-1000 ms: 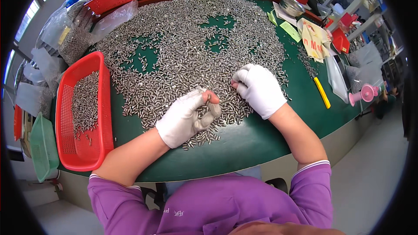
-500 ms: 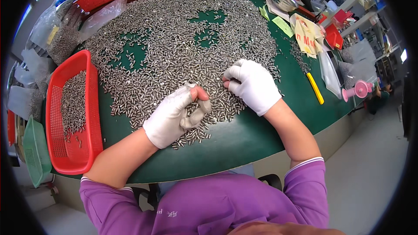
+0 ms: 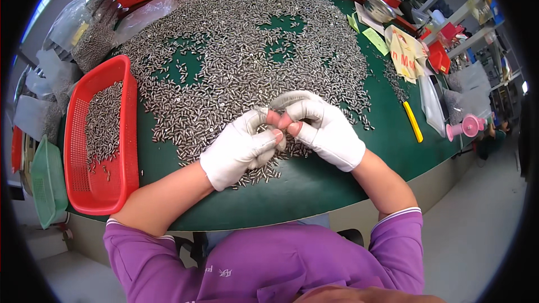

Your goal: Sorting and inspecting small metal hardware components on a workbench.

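Red basket at left, perforated plastic, part-filled with small metal pieces; more of same, shiny stubby cylinders, heaped across smooth green bench; left hand, white-gloved, fingers curled, tips meeting those of right hand, gloved alike, over heap's near side; from here, can't tell whether either grips anything; bare bench runs from hands to near edge; more room rightward, toward yellow handle.
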`<state>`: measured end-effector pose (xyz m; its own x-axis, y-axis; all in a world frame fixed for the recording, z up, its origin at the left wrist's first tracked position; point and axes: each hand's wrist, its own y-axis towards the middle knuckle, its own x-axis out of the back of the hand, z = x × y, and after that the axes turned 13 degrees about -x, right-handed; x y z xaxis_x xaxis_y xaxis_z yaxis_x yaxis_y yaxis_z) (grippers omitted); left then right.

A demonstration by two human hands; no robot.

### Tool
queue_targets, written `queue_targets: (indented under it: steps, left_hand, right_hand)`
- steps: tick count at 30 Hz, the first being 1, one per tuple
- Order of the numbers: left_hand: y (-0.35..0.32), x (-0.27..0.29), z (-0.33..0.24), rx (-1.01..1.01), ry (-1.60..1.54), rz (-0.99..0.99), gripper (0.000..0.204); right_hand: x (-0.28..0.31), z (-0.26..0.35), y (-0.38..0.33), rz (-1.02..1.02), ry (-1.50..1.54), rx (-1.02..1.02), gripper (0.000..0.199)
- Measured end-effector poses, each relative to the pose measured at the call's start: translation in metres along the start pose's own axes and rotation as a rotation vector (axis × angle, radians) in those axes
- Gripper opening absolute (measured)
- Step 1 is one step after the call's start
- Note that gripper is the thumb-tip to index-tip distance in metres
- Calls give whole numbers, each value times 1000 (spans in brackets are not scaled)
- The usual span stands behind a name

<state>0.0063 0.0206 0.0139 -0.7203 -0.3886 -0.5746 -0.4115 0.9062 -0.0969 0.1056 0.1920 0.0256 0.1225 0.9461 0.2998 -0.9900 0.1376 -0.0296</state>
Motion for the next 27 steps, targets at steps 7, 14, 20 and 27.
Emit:
queue_targets:
  steps: [7, 14, 20, 27]
  left_hand:
    - [5, 3, 7, 42, -14, -77, 18]
    - [4, 10, 7, -37, -200, -177, 16]
    - [5, 18, 7, -16, -303, 18, 18]
    - [3, 9, 6, 31, -174, -30, 17]
  right_hand:
    - [-2, 2, 3, -130, -208, 25, 12]
    - [50, 6, 6, -277, -874, -159, 27]
    - [39, -17, 13, -224, -871, -23, 14]
    - [29, -9, 11, -336, -718, 131, 13]
